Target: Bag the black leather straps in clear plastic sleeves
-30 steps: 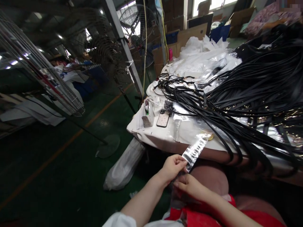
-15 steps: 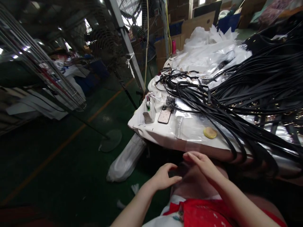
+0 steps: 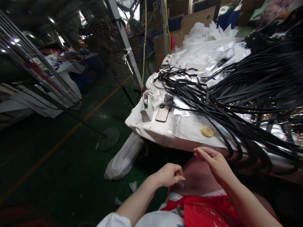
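My left hand [image 3: 170, 174] hovers over my lap, thumb and fingers curled together. A small see-through scrap [image 3: 181, 184] shows just under its fingertips; what it is stays unclear. My right hand [image 3: 214, 160] is held higher, close to the table's front edge, with thumb and fingertips pressed together. Whatever may be between them is hidden. On the white-covered table [image 3: 156, 134] ahead, a round yellow-rimmed disc [image 3: 207, 131] lies nearest my right hand. Clear plastic bags [image 3: 183, 124] lie flat to its left, and many black straps [image 3: 196, 97] spread over the right side, some hanging off the edge.
A phone [image 3: 162, 113] and a small open box [image 3: 146, 112] sit at the table's left corner. White wrapping [image 3: 208, 47] is heaped behind. A metal post [image 3: 129, 47], standing fans [image 3: 101, 41] and a wrapped roll [image 3: 124, 157] stand or lie to the left.
My hands have moved apart, the right one up and to the right. My left fingers, spread before, have closed together. The view has shifted slightly.
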Motion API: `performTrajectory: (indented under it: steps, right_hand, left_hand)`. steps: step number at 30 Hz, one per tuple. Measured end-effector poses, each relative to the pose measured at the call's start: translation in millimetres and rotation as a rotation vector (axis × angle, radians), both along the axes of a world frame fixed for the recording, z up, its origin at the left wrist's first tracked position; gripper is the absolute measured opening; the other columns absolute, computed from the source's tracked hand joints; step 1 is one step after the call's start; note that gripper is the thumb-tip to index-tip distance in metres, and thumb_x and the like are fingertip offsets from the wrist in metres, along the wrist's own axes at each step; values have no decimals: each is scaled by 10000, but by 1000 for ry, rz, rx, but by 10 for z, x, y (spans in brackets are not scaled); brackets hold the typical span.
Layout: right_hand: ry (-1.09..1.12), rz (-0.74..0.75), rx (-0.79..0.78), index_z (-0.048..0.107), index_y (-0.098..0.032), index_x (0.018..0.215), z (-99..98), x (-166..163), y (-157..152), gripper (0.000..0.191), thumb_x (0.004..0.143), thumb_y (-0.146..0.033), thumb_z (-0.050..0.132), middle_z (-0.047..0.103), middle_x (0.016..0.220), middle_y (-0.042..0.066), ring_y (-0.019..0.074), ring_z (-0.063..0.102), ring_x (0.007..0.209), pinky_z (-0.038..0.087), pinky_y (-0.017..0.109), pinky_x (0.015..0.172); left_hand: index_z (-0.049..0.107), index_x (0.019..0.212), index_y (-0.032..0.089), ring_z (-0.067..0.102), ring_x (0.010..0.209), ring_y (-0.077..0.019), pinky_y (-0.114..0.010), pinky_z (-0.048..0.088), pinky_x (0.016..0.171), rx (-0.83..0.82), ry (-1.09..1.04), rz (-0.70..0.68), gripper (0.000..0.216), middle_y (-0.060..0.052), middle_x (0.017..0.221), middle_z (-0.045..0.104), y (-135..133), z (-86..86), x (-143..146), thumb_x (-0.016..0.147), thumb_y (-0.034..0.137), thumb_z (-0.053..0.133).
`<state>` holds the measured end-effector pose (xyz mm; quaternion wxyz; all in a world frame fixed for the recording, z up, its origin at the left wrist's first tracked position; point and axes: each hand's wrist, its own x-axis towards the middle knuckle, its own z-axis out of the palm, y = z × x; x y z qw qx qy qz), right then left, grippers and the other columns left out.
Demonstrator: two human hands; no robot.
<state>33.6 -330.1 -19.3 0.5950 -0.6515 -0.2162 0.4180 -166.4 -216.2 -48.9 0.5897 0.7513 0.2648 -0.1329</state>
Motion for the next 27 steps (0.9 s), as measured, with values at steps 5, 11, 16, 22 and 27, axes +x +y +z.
performTrajectory:
  steps: [5,11,16,22,27]
  right_hand:
    - [-169,159,7,800,-238,906,36,-5,19,373,784,-579,711,742,937,93,251,661,888,528,362,834]
    - [-278,346,106,813,-265,867,61,-267,68,348,848,-566,641,701,1040,106,272,630,1008,514,388,898]
    - [-365,282,33,779,-242,967,114,-122,-33,329,806,-516,694,730,987,94,274,666,932,537,383,859]
    - [-506,299,-41,739,-244,712,192,-64,-107,312,820,-528,667,718,728,54,230,653,695,517,317,661]
    - [-586,230,-63,568,-229,517,141,-159,-98,459,810,-569,665,589,512,15,166,521,502,414,283,509]
  left_hand:
    - [718,818,154,620,699,-153,-231,463,647,67,32,14,191,-28,765,708,44,11,-20,733,320,759]
    - [744,1027,134,661,918,-225,-291,503,823,-75,-406,239,341,-71,1008,736,-95,416,337,739,317,743]
    - [745,709,94,623,630,-162,-261,473,636,-272,-356,454,286,-69,683,718,-140,432,437,703,380,765]
    - [775,758,116,611,649,-146,-238,452,636,-188,-374,359,264,-57,712,723,-84,354,396,740,378,753]
    - [791,859,128,650,726,-162,-227,466,680,-146,-415,233,245,-55,788,744,-118,421,371,811,347,691]
